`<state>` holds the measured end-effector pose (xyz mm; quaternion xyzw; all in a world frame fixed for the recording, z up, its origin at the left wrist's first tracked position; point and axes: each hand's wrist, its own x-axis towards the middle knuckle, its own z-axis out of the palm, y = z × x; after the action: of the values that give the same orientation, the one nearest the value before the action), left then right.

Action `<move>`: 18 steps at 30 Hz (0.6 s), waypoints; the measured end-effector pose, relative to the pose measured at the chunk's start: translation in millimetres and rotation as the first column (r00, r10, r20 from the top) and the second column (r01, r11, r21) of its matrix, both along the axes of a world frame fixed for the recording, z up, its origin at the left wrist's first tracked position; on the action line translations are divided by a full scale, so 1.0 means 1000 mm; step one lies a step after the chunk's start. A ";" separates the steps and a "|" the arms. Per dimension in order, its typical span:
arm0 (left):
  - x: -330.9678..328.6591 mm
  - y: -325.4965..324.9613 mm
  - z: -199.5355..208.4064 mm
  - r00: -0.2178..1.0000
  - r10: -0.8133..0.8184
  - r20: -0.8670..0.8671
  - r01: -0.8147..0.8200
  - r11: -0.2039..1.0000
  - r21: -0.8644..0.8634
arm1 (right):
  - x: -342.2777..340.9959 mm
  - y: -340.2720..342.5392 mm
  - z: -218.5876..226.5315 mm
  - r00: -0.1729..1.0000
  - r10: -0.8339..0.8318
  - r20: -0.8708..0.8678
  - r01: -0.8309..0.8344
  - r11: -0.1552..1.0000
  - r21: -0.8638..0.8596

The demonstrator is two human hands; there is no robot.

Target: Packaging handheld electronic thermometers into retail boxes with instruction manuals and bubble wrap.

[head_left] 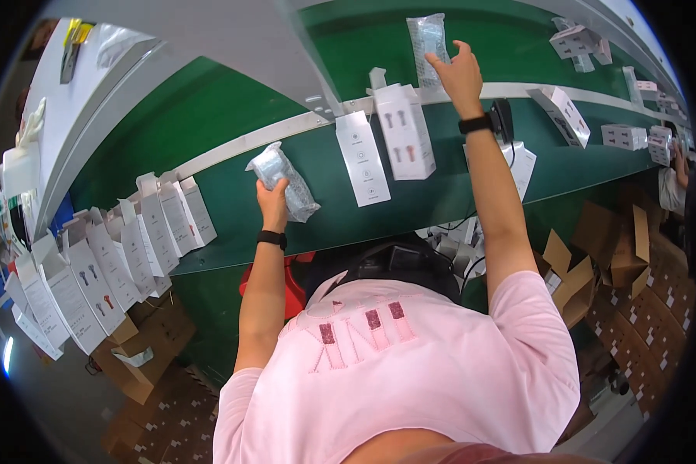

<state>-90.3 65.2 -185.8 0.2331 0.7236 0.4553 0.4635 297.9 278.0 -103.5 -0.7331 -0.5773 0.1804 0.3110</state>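
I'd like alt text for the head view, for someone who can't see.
A person's left hand holds a wrapped packet over a green bench; the right hand is at a second packet. Open white boxes line the left.

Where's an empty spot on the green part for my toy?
One bare patch is on the near bench, between the row of open white boxes and the left hand holding a wrapped packet. Another is on the far green strip, between the right hand and the upper-right boxes. The left end is crowded by that row.
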 end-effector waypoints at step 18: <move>0.145 0.033 0.233 0.501 -0.387 -0.774 0.857 0.343 0.384 | -0.023 -0.141 0.248 0.787 0.480 -0.388 -0.612 0.688 -0.390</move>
<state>54.9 98.5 47.7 0.7922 0.4101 0.3857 0.2354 274.8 137.1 144.9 -0.5503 -0.6588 0.5000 0.1146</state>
